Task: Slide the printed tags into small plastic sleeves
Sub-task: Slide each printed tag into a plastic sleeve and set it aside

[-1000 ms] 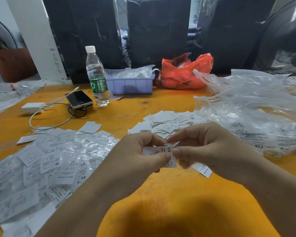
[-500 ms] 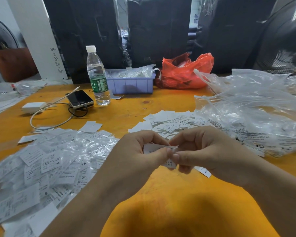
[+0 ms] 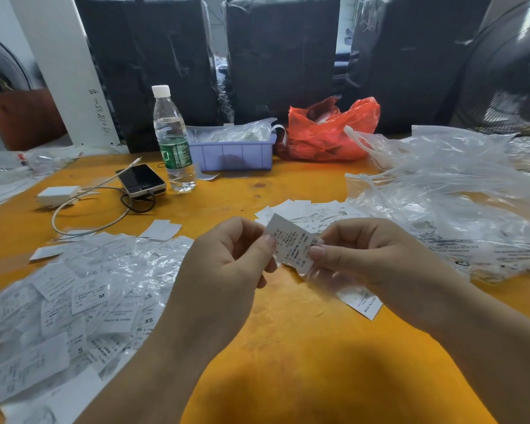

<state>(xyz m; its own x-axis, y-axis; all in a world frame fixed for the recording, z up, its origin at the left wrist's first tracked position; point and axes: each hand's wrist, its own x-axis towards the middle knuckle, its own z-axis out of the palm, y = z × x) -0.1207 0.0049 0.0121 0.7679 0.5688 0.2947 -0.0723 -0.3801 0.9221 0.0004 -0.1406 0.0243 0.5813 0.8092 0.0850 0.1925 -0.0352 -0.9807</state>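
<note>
Both hands are meeting above the orange worktop [image 3: 288, 347], holding one printed tag [image 3: 291, 243] marked XS between them. The left hand [image 3: 227, 264] is pinching the tag's left edge between thumb and curled fingers, while the right hand [image 3: 371, 252] is pinching its right side and also gripping a small clear sleeve [image 3: 322, 275] that is hanging under the tag; how far the tag is sitting inside it cannot be told. Another tag [image 3: 363, 302] is lying on the worktop just below the right hand. A heap of sleeved tags [image 3: 74, 301] is spreading across the left side, a pile of loose tags [image 3: 306, 209] is lying just beyond the hands, and a mound of clear plastic bags [image 3: 456, 203] is filling the right side. Farther back a water bottle [image 3: 173, 139] is standing upright beside a phone [image 3: 141, 180] with a white cable [image 3: 86, 215], near a lilac bin [image 3: 236, 153] and a red bag [image 3: 328, 133].
</note>
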